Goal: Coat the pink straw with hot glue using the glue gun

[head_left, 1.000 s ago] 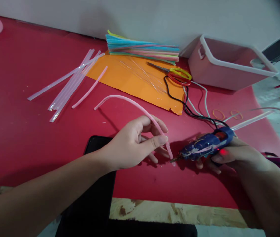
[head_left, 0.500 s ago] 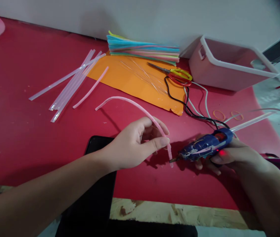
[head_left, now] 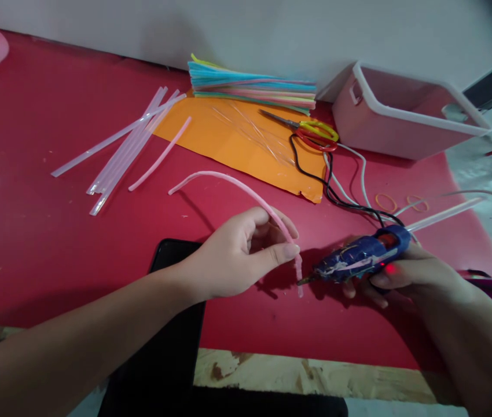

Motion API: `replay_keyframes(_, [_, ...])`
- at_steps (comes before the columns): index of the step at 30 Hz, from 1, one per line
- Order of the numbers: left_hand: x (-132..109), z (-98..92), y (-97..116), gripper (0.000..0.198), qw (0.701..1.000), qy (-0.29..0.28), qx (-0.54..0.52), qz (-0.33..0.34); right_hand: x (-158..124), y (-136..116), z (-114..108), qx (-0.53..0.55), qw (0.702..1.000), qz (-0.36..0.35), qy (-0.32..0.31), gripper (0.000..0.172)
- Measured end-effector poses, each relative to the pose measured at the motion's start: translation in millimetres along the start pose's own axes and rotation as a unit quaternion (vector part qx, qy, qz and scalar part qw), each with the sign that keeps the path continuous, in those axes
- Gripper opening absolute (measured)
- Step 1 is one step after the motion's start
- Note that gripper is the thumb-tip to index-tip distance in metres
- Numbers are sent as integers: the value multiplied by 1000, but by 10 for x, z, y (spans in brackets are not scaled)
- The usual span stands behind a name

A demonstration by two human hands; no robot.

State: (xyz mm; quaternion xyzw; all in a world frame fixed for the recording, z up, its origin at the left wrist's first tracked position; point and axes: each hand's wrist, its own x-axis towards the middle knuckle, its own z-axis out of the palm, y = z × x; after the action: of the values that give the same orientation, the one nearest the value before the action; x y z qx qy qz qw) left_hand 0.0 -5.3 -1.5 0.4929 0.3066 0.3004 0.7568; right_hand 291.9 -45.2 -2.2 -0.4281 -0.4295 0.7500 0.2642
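My left hand (head_left: 239, 255) pinches a long pink pipe cleaner (head_left: 228, 184) near its right end, thumb and forefinger closed on it. The pipe cleaner arches up over the red table (head_left: 33, 243) and its far end rests to the left. The short free end hangs down from my fingers. My right hand (head_left: 406, 272) grips a blue glue gun (head_left: 361, 258) with a red light on. The gun's nozzle points left and sits right at the hanging tip of the pipe cleaner. A clear glue stick (head_left: 443, 213) juts from the gun's back.
Clear glue sticks (head_left: 120, 150) and a short pink piece lie at the left. An orange sheet (head_left: 237, 139), a bundle of coloured straws (head_left: 250, 87), scissors (head_left: 311, 130), a pink-and-white bin (head_left: 402, 113), cables (head_left: 345, 185), rubber bands (head_left: 385, 201) and a black phone (head_left: 163, 347) surround my hands.
The end of the pipe cleaner below my left fingers has bent down more steeply, and the glue gun's nozzle stays at its tip. Both hands have hardly shifted.
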Motion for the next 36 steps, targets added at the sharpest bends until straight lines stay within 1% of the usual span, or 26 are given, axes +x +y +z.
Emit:
replay_keyframes(4, [2,0,-1,13,1000,0,10,1,3,26,7,7,1000,-19,4,25])
replay_keyframes(7, [-2,-1,0,14,1000,2,23,4,2,49,-11,13,999,-33,-6,28])
replay_keyframes(12, [3,5,-4,14,1000,-5,14,3,-20,60,-37,13,1000,-24,-15,28])
replay_keyframes(18, [6,11,1,13,1000,-6,14,-2,-23,36,-11,-2,1000,-16,14,25])
replay_keyframes(22, [1,11,12,12,1000,-15,23,-6,8,-3,33,2,1000,-14,21,29])
replay_keyframes(25, [5,15,11,12,999,-15,38,-7,16,6,37,10,1000,-14,20,25])
replay_keyframes(30, [18,13,-11,13,999,15,41,-11,-36,62,-50,13,999,-20,28,21])
replay_keyframes(33, [34,2,-27,13,998,50,33,22,-102,54,-97,5,1000,6,26,25])
replay_keyframes(36, [43,-11,-34,13,996,75,24,44,-152,20,-107,-6,999,19,43,30])
